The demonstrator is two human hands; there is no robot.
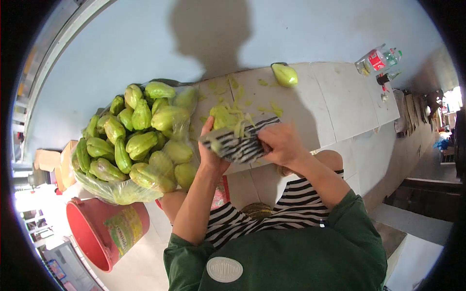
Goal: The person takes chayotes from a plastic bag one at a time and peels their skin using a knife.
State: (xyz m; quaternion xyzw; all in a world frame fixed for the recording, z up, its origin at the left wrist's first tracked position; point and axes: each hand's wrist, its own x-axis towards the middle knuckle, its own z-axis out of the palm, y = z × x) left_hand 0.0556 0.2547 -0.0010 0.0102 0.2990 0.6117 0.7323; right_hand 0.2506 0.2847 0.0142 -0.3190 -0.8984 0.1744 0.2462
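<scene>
Held in front of me above the tiled ledge is a striped dark-and-white item (pixel 242 143), which looks like a cloth or blade; motion blur hides its exact shape. My left hand (pixel 212 153) is wrapped round a pale green chayote (pixel 223 118) at the item's left end. My right hand (pixel 281 144) is closed at the item's right end, on something I cannot make out. Thin green peelings (pixel 235 89) lie scattered on the tiles behind my hands. One whole light green chayote (pixel 285 75) rests near the wall.
A large clear plastic bag full of green chayotes (pixel 141 144) stands at the left. Below it is a red bucket (pixel 90 233). Plastic bottles (pixel 377 60) stand at the ledge's far right. Cardboard (pixel 65 162) lies beyond the bag.
</scene>
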